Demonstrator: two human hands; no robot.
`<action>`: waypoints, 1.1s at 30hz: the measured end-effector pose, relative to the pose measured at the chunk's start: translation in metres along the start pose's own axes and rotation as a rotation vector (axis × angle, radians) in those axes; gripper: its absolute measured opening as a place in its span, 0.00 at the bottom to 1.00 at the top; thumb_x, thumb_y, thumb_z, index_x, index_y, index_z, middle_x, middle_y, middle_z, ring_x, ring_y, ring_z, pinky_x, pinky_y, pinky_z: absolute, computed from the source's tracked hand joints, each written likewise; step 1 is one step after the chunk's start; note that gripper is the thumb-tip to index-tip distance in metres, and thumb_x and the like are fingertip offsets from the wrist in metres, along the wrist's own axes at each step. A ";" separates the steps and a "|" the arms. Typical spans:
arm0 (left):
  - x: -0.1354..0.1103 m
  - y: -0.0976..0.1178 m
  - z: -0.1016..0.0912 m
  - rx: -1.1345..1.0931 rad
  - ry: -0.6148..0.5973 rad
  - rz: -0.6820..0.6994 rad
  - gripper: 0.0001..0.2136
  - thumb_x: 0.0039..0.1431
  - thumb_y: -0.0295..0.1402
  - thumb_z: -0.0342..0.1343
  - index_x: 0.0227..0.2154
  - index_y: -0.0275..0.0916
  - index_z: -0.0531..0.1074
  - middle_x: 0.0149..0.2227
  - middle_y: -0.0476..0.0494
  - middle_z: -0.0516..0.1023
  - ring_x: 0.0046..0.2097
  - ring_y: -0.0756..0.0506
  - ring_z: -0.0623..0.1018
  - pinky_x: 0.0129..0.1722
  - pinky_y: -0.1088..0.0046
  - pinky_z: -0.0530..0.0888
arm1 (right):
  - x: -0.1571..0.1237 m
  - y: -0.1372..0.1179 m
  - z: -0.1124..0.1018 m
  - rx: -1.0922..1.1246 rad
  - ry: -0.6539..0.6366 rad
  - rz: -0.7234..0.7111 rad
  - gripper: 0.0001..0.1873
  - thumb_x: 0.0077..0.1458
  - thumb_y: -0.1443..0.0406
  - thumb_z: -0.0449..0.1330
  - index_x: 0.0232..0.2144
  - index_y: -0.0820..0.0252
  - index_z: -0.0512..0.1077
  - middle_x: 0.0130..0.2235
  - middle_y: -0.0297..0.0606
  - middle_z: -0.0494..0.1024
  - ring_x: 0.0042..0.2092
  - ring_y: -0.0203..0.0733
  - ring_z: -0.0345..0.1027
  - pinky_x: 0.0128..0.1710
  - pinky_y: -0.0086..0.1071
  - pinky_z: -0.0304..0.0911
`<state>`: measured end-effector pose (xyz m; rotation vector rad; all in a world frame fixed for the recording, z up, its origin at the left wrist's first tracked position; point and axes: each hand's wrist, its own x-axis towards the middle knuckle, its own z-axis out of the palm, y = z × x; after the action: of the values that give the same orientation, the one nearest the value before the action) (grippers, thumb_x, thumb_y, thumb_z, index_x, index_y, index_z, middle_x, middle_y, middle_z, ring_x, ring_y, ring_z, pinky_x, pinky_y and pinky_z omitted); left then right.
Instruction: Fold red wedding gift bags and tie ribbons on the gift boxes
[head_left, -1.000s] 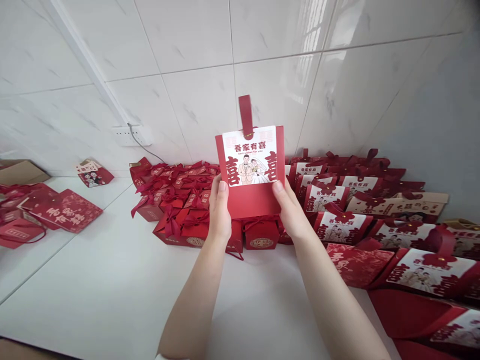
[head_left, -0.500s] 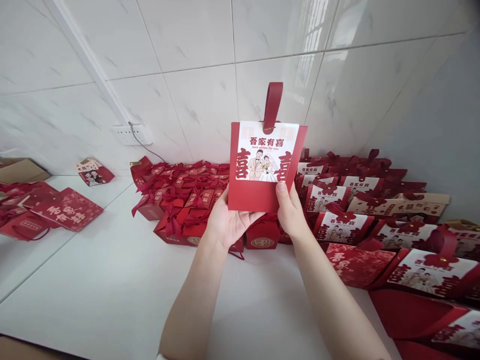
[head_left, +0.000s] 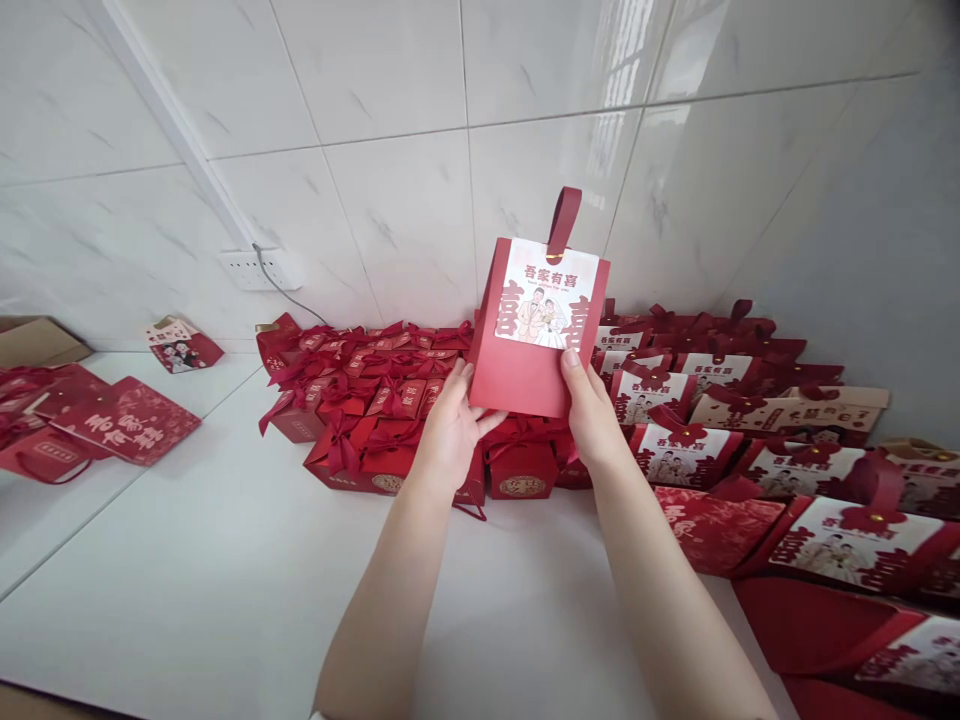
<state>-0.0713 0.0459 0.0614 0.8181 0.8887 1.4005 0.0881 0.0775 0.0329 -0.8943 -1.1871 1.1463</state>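
Note:
A red gift box (head_left: 517, 370) with a white printed card on its front and a dark red loop handle is held up in the air between both hands. My right hand (head_left: 596, 410) grips its lower right side, the thumb on the front face and the other fingers behind. At the lower left corner, my left hand (head_left: 450, 425) supports it, thumb along the edge and fingers reaching under the bottom. The box is turned slightly, so its left side panel shows. Its back is hidden.
Behind my hands stand rows of small red boxes with ribbon bows (head_left: 375, 400). Several red gift boxes with cards (head_left: 679, 455) crowd the right. More red bags (head_left: 127, 420) lie at the left on the white table (head_left: 187, 580). A socket strip (head_left: 259, 270) with a cable is on the tiled wall.
The gift box has turned and tilted, so its left side now shows, and it sits slightly further right. My left hand's fingers have shifted toward the box's lower left edge.

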 end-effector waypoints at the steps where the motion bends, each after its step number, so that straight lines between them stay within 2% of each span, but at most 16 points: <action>1: 0.001 -0.001 -0.001 0.050 0.039 0.053 0.19 0.64 0.49 0.55 0.54 0.50 0.73 0.65 0.47 0.70 0.67 0.36 0.69 0.62 0.52 0.71 | 0.001 -0.001 -0.003 0.010 0.005 0.026 0.32 0.61 0.41 0.55 0.62 0.45 0.67 0.65 0.37 0.70 0.65 0.55 0.65 0.60 0.46 0.70; 3: 0.003 -0.003 -0.002 0.141 0.072 0.142 0.21 0.62 0.51 0.57 0.55 0.50 0.71 0.66 0.46 0.70 0.68 0.36 0.67 0.62 0.55 0.70 | 0.001 -0.004 -0.008 0.035 -0.033 0.071 0.30 0.59 0.42 0.58 0.58 0.44 0.71 0.63 0.37 0.74 0.61 0.56 0.70 0.56 0.46 0.73; 5: 0.003 -0.004 -0.003 0.196 0.065 0.211 0.23 0.60 0.51 0.60 0.55 0.48 0.70 0.62 0.42 0.73 0.65 0.36 0.71 0.60 0.58 0.72 | 0.001 -0.007 -0.011 0.054 -0.104 0.103 0.27 0.58 0.44 0.62 0.55 0.46 0.74 0.59 0.37 0.77 0.58 0.56 0.74 0.54 0.46 0.75; 8: 0.004 -0.007 -0.003 0.181 0.120 0.317 0.21 0.57 0.49 0.65 0.48 0.45 0.68 0.53 0.41 0.79 0.55 0.39 0.79 0.52 0.63 0.77 | 0.000 -0.012 -0.012 0.045 -0.170 0.114 0.25 0.58 0.46 0.62 0.53 0.49 0.75 0.57 0.37 0.79 0.55 0.55 0.76 0.53 0.45 0.75; 12: 0.004 -0.009 -0.003 0.171 0.233 0.447 0.16 0.58 0.47 0.64 0.39 0.44 0.67 0.48 0.45 0.80 0.48 0.44 0.81 0.45 0.69 0.78 | -0.003 -0.016 -0.008 0.045 -0.204 0.146 0.25 0.59 0.46 0.61 0.53 0.48 0.75 0.57 0.37 0.79 0.55 0.55 0.77 0.53 0.45 0.75; 15: 0.003 -0.008 -0.003 0.208 0.194 0.407 0.15 0.60 0.48 0.61 0.41 0.45 0.73 0.46 0.44 0.82 0.48 0.41 0.82 0.44 0.67 0.79 | -0.006 -0.017 -0.005 0.037 -0.238 0.155 0.24 0.59 0.46 0.62 0.54 0.47 0.74 0.59 0.37 0.78 0.55 0.54 0.76 0.54 0.46 0.75; 18: 0.002 -0.008 -0.003 0.202 0.166 0.348 0.18 0.60 0.50 0.60 0.46 0.44 0.77 0.47 0.42 0.83 0.50 0.37 0.82 0.45 0.63 0.80 | -0.007 -0.017 -0.003 0.001 -0.239 0.142 0.25 0.59 0.47 0.61 0.55 0.46 0.72 0.60 0.37 0.76 0.56 0.55 0.75 0.53 0.46 0.75; 29: 0.004 -0.007 -0.006 0.168 0.129 0.346 0.19 0.59 0.48 0.62 0.46 0.42 0.79 0.47 0.41 0.84 0.52 0.35 0.82 0.47 0.61 0.81 | -0.006 -0.020 -0.007 -0.040 -0.254 0.184 0.26 0.58 0.44 0.62 0.54 0.45 0.73 0.58 0.36 0.78 0.55 0.55 0.75 0.54 0.47 0.74; 31: 0.002 -0.005 -0.006 0.201 0.117 0.346 0.19 0.59 0.50 0.61 0.45 0.42 0.80 0.46 0.41 0.84 0.51 0.35 0.82 0.46 0.61 0.81 | -0.006 -0.020 -0.008 -0.041 -0.208 0.152 0.26 0.58 0.43 0.60 0.53 0.45 0.74 0.56 0.37 0.79 0.54 0.55 0.75 0.53 0.47 0.73; 33: 0.000 -0.005 -0.006 0.275 0.093 0.355 0.20 0.61 0.52 0.58 0.42 0.41 0.81 0.44 0.40 0.84 0.50 0.35 0.82 0.46 0.62 0.80 | -0.005 -0.020 -0.009 -0.019 -0.106 0.096 0.25 0.59 0.41 0.58 0.51 0.45 0.76 0.55 0.37 0.80 0.53 0.54 0.76 0.52 0.46 0.74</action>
<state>-0.0749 0.0460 0.0542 1.1705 1.0599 1.6558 0.1007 0.0687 0.0489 -0.9226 -1.2539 1.2756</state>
